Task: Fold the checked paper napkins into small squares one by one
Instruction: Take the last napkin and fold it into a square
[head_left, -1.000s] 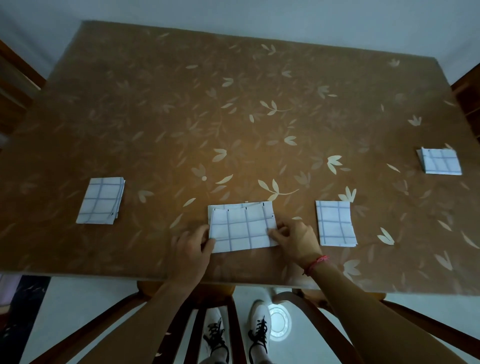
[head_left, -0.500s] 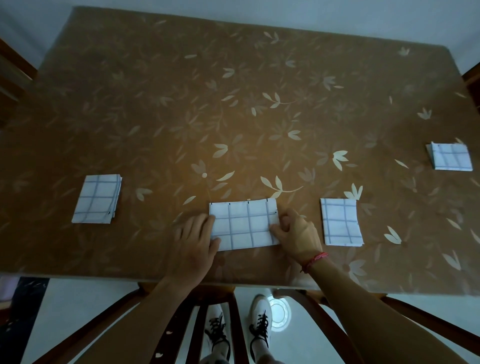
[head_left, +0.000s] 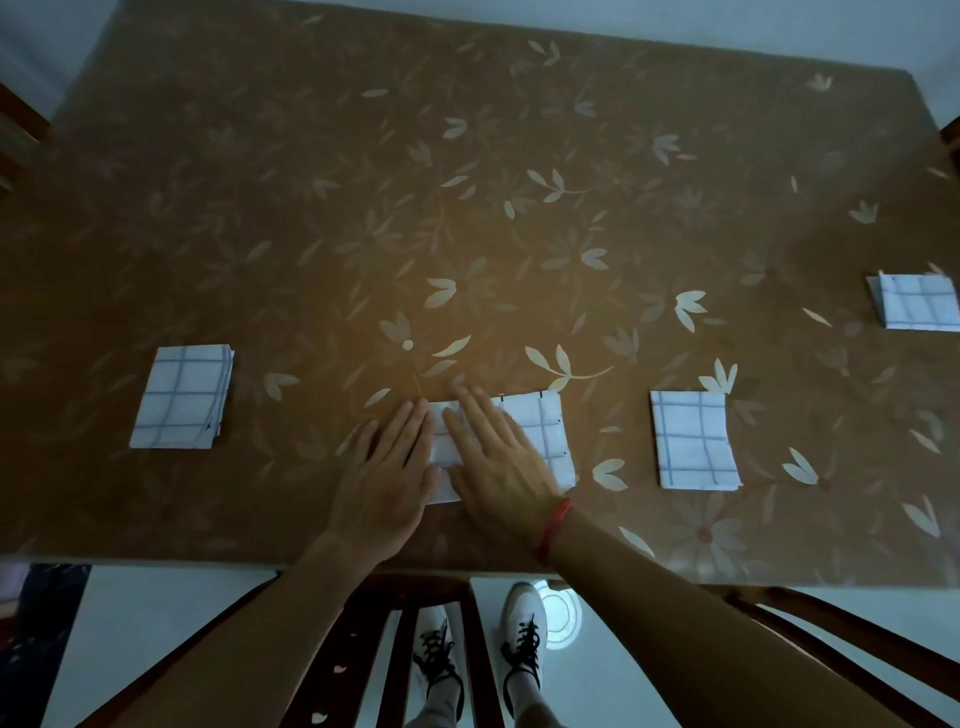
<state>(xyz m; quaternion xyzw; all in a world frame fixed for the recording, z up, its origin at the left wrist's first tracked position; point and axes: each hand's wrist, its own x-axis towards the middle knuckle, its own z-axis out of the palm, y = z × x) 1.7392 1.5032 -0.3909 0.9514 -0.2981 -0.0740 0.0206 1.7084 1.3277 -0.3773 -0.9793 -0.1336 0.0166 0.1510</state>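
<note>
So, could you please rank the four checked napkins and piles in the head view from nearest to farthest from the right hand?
1. Half-folded napkin: centre, directly under the right hand, which presses on it with flat fingers.
2. Folded square: just to the right of that hand.
3. Left pile: across on the left side.
4. Far-right pile: at the far right, farther back.
</note>
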